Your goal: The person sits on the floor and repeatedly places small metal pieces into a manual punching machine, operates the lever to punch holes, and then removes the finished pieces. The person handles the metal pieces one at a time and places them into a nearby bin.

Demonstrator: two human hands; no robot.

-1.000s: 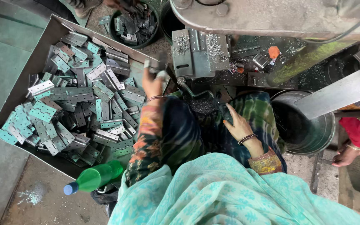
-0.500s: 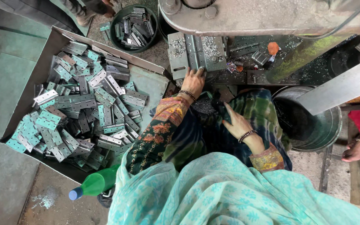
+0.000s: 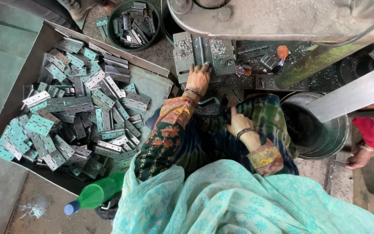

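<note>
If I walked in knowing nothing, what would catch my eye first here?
Most striking is the big metal tray at left, heaped with grey and teal hinges. Ahead, the left hand presses on a hinge lying open on the machine bed, shavings scattered over it, while the right hand rests in the lap. A green bottle lies near the tray's lower corner.

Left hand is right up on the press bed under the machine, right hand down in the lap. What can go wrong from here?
1. The left hand lies on the grey metal plate directly below the machine head; fingers could get pinched if it cycles.
2. Metal shavings sit on that plate beside bare fingers: likely cuts.
3. The right hand rests in the lap among loose, draped fabric, which might snag near the machine.
</note>
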